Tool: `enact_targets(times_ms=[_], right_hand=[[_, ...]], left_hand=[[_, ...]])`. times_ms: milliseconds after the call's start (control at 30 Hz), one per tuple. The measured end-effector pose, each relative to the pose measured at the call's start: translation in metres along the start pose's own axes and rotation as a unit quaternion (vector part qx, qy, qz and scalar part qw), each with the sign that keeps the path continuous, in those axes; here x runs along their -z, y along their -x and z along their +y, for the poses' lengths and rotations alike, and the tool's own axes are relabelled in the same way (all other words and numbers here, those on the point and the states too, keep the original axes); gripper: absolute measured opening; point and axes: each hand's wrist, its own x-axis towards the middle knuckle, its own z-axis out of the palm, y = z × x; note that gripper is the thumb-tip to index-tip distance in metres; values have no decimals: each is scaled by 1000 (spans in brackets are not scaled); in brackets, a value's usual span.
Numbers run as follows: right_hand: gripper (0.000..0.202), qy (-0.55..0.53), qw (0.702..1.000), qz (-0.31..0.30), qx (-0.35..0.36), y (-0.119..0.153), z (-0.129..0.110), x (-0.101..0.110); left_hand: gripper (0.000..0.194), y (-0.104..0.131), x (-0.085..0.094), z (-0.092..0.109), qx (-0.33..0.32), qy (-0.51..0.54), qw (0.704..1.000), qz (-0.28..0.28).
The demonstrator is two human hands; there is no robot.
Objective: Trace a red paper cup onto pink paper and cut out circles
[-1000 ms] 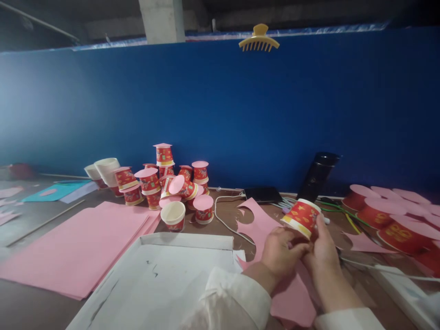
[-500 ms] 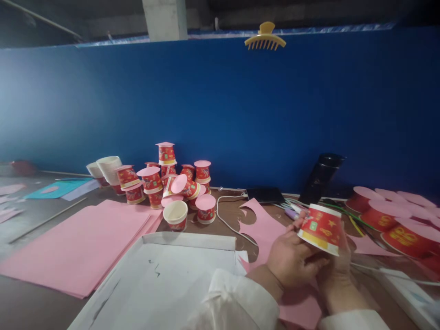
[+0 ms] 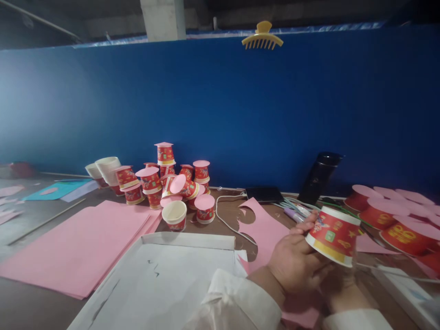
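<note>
A blue partition [image 3: 213,105] stands well beyond the fingers; a white box [image 3: 172,284] lies to their left, a cut pink sheet [image 3: 263,227] below. The left hand [image 3: 294,259] is partly curled against the cup, its grip unclear. The right hand [image 3: 340,285], largely hidden, closes round the upturned, tilted red cup [image 3: 333,236], which sits above its wrist, right of the left fingers. A purple marker [image 3: 293,214] lies just past them.
</note>
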Motion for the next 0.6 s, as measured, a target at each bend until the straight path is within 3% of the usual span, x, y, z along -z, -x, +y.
enact_targets(times_ms=[33, 67, 100, 167, 233, 367, 467, 600], right_hand=[[54, 81, 993, 83, 19, 0, 0, -3], [59, 79, 993, 89, 23, 0, 0, -4], [64, 22, 999, 25, 33, 0, 0, -2], [65, -93, 980, -173, 16, 0, 1, 6], [68, -89, 963, -254, 15, 0, 2, 14], [65, -28, 973, -224, 55, -1, 2, 15], [62, -19, 977, -202, 71, -5, 1, 10], [60, 9, 985, -162, 57, -8, 1, 7]], left_hand=[[35, 0, 1, 1, 4, 10, 1000, 2], [35, 0, 2, 2, 6, 20, 1000, 6], [37, 0, 3, 4, 11, 29, 999, 12], [43, -1, 6, 8, 26, 42, 999, 23], [50, -2, 9, 12, 54, 50, 997, 30], [57, -3, 14, 15, 124, 84, 988, 23], [44, -3, 15, 15, 188, 131, 973, 17], [36, -5, 14, 16, 321, 249, 912, 52]])
